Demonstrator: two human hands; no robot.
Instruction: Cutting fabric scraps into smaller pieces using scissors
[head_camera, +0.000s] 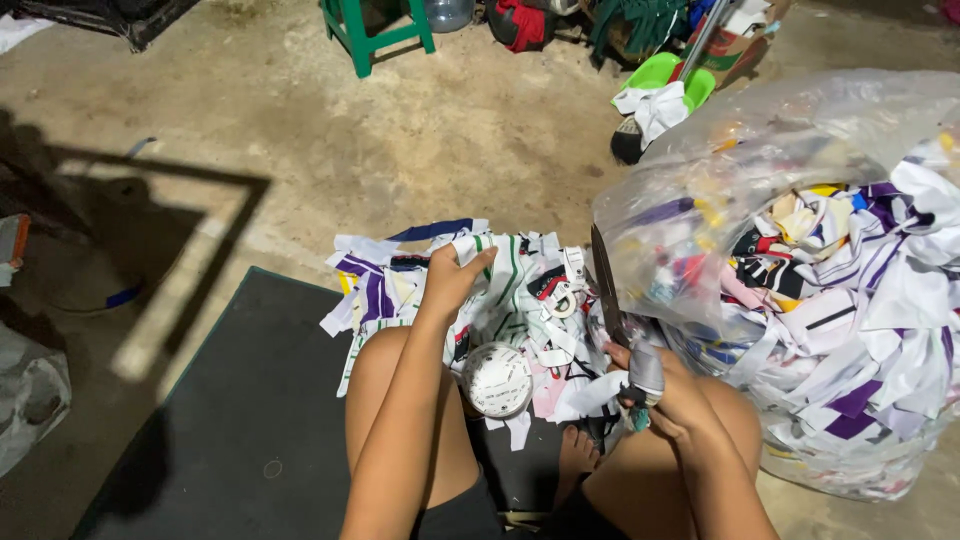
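Left hand (452, 275) grips a white striped fabric scrap (500, 275); right hand (668, 392) clenches scissors (612, 295) beside it.

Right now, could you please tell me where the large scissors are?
In the head view, the scissors are right of centre, held in the right hand, blades pointing up between the pile of fabric scraps and the clear plastic bag.

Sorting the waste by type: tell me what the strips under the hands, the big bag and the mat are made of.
Strips: seemingly woven or knit fabric, matte, limp, printed stripes. Big bag: thin clear plastic film, glossy, wrinkled, contents show through. Mat: dark, matte, maybe rubber or foam; unclear. Left hand holds a strip; right hand grips scissors, blade apparently metal.
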